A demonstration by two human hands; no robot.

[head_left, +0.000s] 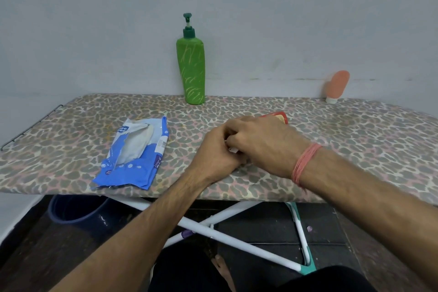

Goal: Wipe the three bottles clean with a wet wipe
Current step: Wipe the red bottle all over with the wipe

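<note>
A tall green pump bottle (191, 66) stands upright at the back of the ironing board, against the wall. At the back right a small orange tube bottle (336, 86) stands on its white cap. A red bottle (277, 116) lies on the board, mostly hidden behind my right hand (265, 142). My left hand (214, 156) and my right hand meet over the middle of the board, fingers curled round a small white wet wipe (233, 148), of which only a scrap shows. The blue wipe pack (135, 156) lies open to the left.
The ironing board (355, 140) has a leopard-print cover and a metal rack at its left end. Its white crossed legs (227, 232) stand below, with a dark blue bucket (75, 211) on the floor at the left. The wall runs right behind the board.
</note>
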